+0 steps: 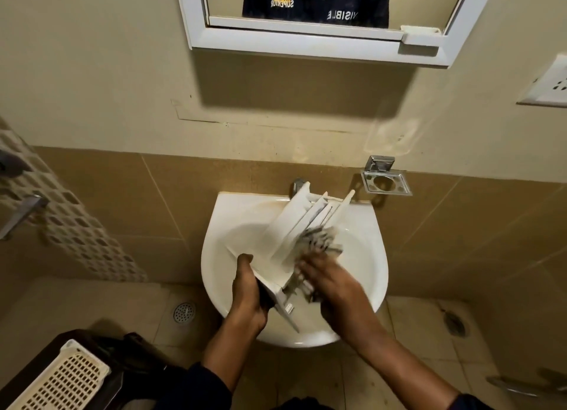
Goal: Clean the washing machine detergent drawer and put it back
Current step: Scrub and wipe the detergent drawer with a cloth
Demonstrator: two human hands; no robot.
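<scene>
The white plastic detergent drawer point(294, 231) lies tilted across the white ceramic wash basin point(214, 225). Its far end is up by the chrome tap point(297, 185) and its front panel is low, toward the person. The left hand point(248, 290) has its grip curled round that front end, so 1 hand alone steadies the drawer. The right hand point(325, 274) works a grey-and-white scrubbing cloth point(322, 241) on the drawer's side. Blur hides whether its grip closes on the cloth or only presses it.

If the plastic is wet, the drawer could slide out of the left grip and strike the basin, and hard scrubbing might snap a thin divider. The tap crowds the far end.

Nearby are a chrome wall soap holder point(386, 184), a white-framed mirror cabinet point(306, 44), a round floor drain point(184, 312) and a cream perforated basket point(61, 376).
</scene>
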